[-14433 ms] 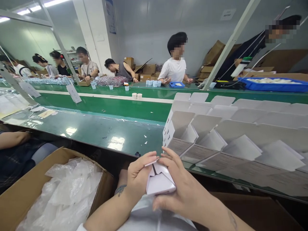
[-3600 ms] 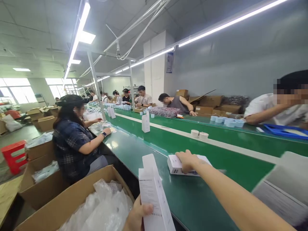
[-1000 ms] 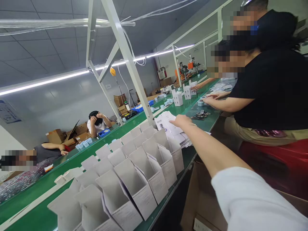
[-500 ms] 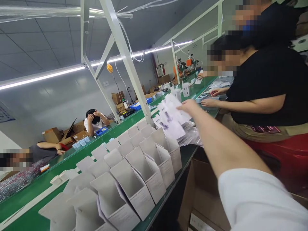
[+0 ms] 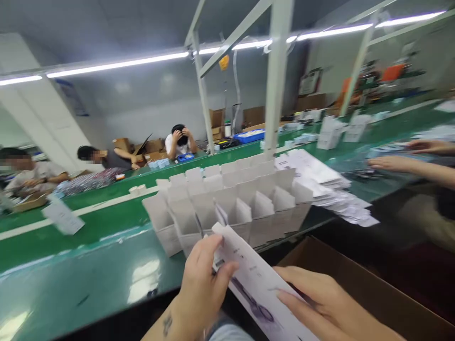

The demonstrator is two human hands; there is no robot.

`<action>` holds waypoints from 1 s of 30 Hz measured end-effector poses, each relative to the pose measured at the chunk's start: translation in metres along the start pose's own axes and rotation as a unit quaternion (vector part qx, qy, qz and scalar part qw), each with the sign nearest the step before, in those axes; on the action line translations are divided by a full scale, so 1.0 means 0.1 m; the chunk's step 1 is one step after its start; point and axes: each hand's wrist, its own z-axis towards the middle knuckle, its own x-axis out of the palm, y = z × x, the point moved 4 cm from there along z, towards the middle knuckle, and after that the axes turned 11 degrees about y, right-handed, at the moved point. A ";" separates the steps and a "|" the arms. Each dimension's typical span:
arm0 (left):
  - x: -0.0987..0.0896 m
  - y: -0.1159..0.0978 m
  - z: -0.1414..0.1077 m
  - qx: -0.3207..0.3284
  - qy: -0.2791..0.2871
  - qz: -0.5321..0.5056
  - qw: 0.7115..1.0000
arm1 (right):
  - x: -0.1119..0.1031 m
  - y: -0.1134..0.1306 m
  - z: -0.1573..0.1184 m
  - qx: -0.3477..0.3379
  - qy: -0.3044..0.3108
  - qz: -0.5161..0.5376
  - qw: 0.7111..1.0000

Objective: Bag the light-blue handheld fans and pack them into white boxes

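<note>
A white carton (image 5: 254, 284) with a dark printed picture on its face lies slantwise between the two hands, its upper end just beside the left hand and its lower end running down past the right. The left hand (image 5: 204, 279) is clamped on the carton's left edge, thumb on the printed face. The right hand (image 5: 325, 298) grips the opposite edge lower down, with one digit over the print; whether the carton is flat or partly opened I cannot tell.

Just beyond the left hand, rows of open boxes (image 5: 229, 201) stand close together on the bench (image 5: 106, 265), flaps raised. Ahead of the right hand, next to those rows, flat cartons (image 5: 329, 189) lie in a loose, spread pile. A brown cardboard box (image 5: 355, 279) sits below bench level, just past the right hand.

Farther off to the right of the right hand, a co-worker's hands (image 5: 393, 164) are over the bench. Well ahead and left of the left hand, a tilted white box (image 5: 63, 215) and two white cups (image 5: 138, 189) are at the green belt (image 5: 119, 214). Across the belt, a person in white (image 5: 179, 142) holds both hands to their head, behind a small blue tray (image 5: 185, 157).
</note>
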 end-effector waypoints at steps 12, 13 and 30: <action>-1.08 0.43 -0.87 -0.198 -0.192 0.131 0.952 | 1.63 0.02 0.98 -0.116 0.245 0.069 0.960; -1.13 0.47 -0.91 -0.213 -0.206 0.118 0.948 | 1.72 0.04 1.02 -0.116 0.253 0.076 0.957; -1.71 0.30 -1.35 -0.355 -0.034 0.089 0.930 | 2.44 0.07 1.37 -0.092 0.582 0.304 0.749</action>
